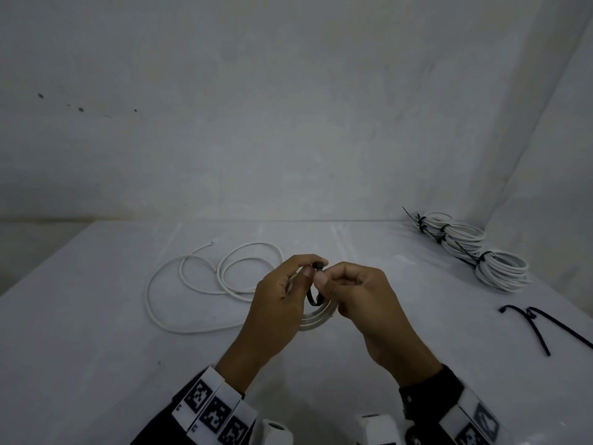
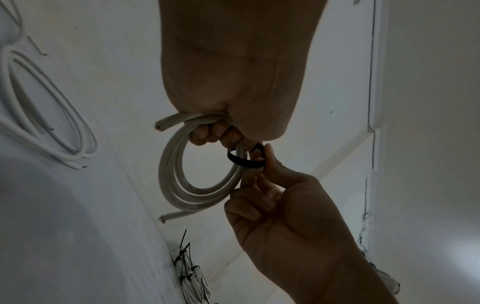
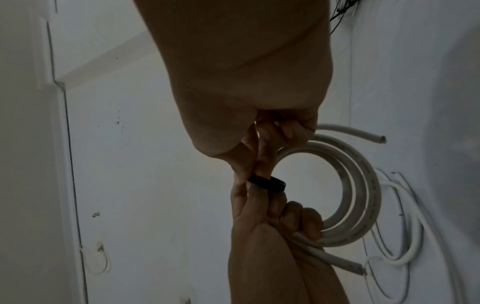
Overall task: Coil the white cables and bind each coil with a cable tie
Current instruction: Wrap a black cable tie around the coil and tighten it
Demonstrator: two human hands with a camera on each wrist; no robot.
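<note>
Both hands were raised above the white tabletop (image 1: 96, 316), meeting near its middle.

Left hand (image 1: 276, 303): fingers curled round a small coil of white cable (image 2: 176, 176), gripping it at one side. The coil hung from the hand in about three turns; two cut ends stuck out, one by the palm and one lower. Thumb and forefinger of this hand also pinched the head of a black cable tie (image 2: 246, 160).

Right hand (image 1: 362, 297): fingers curled, thumb and forefinger pinching the same cable tie close to the left thumb. In the wrist views the tie formed a loose black loop round the coil's strands, not drawn tight against them. Whether the tail had passed through the head could not be told; the fingers hid the joint.

Elsewhere on the tabletop:
- A loose white cable (image 1: 199, 284) lay uncoiled in wide, open loops on the left side, beyond the left hand, one end pointing toward the wall (image 1: 288, 107).
- A pile of finished coils (image 1: 475, 248), each bound with a black tie, lay at the far right by the corner of the wall. The coils overlapped one another; tie tails stuck out at the far end.
- Spare black cable ties (image 1: 542, 326) lay near the right edge, nearer than the pile and well apart from the hands. Two or three crossed one another; exact count unclear.

Each wrist carried a band with square black-and-white markers (image 1: 211, 409).
</note>
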